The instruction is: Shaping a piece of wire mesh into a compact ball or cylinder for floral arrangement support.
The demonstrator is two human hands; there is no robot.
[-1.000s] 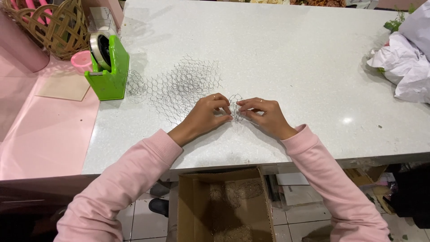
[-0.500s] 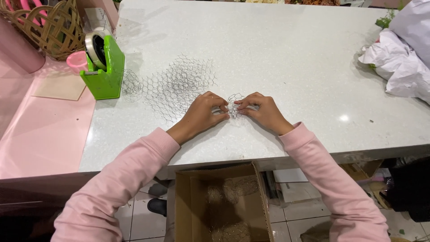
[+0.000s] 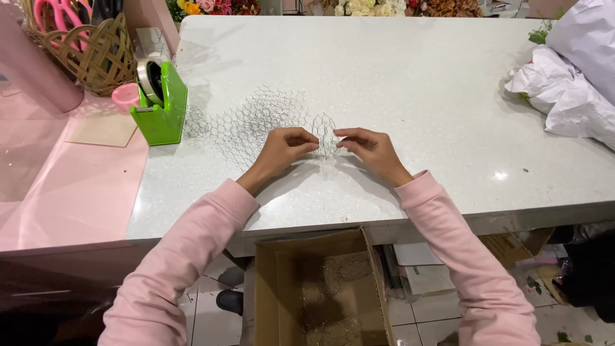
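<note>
At table's near edge, both hands pinch one end of the wire mesh.

Down at six o'clock sits an open cardboard box (image 3: 320, 288); above it the left hand (image 3: 285, 148) and right hand (image 3: 370, 148) have drawn closer since a second ago, fingers narrowed on the chicken wire mesh (image 3: 256, 122), folding its right end. Green tape dispenser (image 3: 160, 102) at ten o'clock, white paper (image 3: 564, 96) at two.

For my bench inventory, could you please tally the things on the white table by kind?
Wire mesh: 1
Green tape dispenser: 1
White paper bundle: 1
Hands, left hand and right hand, both pinching the mesh: 2
Total: 5
</note>
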